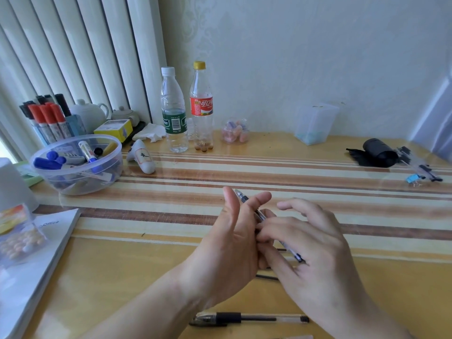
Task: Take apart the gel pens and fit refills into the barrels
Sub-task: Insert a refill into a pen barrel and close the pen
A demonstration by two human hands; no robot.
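Note:
A clear gel pen [260,215] with a black grip runs slantwise between both hands, its tip pointing up and away, its rear end showing near my right palm. My left hand [232,238] holds the front part, index finger curled over the barrel, thumb raised. My right hand [310,243] pinches the barrel's middle with thumb and fingertips. A second, whole gel pen [249,318] with its cap on lies flat on the table near the front edge. A thin dark refill [267,277] lies on the table under my hands.
A clear tub of markers [75,165] stands at the left, a booklet [36,270] and bagged beads in front of it. Two bottles [173,111] stand at the back. More pens [420,167] and a black roll [379,152] lie at the far right.

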